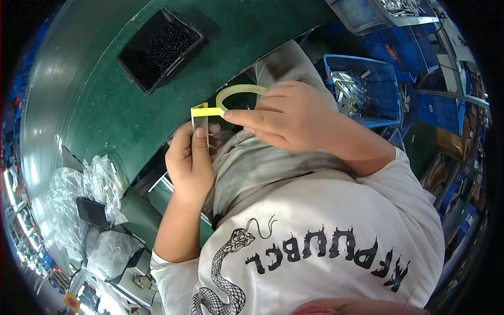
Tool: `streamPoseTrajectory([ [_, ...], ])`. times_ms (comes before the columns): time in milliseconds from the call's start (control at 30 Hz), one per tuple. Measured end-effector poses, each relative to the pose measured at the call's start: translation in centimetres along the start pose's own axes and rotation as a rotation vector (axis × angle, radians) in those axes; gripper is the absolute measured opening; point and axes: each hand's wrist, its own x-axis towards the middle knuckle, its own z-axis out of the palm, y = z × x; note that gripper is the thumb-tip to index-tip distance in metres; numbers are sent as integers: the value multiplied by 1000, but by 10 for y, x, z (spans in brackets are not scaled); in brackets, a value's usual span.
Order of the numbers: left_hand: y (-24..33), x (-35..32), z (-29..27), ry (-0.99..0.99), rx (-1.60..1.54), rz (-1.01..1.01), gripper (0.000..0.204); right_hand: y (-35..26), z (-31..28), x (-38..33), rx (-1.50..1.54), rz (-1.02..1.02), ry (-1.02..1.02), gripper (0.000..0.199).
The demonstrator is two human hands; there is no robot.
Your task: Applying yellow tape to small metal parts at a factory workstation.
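My left hand (190, 157) pinches a small, flat, pale metal-looking piece (200, 122) upright between thumb and fingers. Yellow tape (206, 111) lies across the top end of that piece. From there a short strip runs right to a roll of yellow tape (222, 95), which my right hand (294, 115) grips by its ring. The right index finger stretches along the strip, its tip at the roll's lower edge. Both hands are in front of my lap, close to the green table's (157, 118) edge. Some left fingers are hidden behind the piece.
On the table stands a black bin (128, 65) of small dark parts. Clear plastic bags (68, 189) and a black box (92, 211) lie at the left. To the right, a blue crate (386, 97) holds metal pieces; a grey-blue bin (359, 16) sits at the upper right.
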Motion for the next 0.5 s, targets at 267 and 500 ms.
streamPoseTrajectory([
  [267,6,-4,-3,-74,-278,-84,21,2,-1,-2,-31,22,-1,47],
  [500,5,-5,-3,-100,-364,-86,20,3,-1,-2,-38,31,-5,46],
])
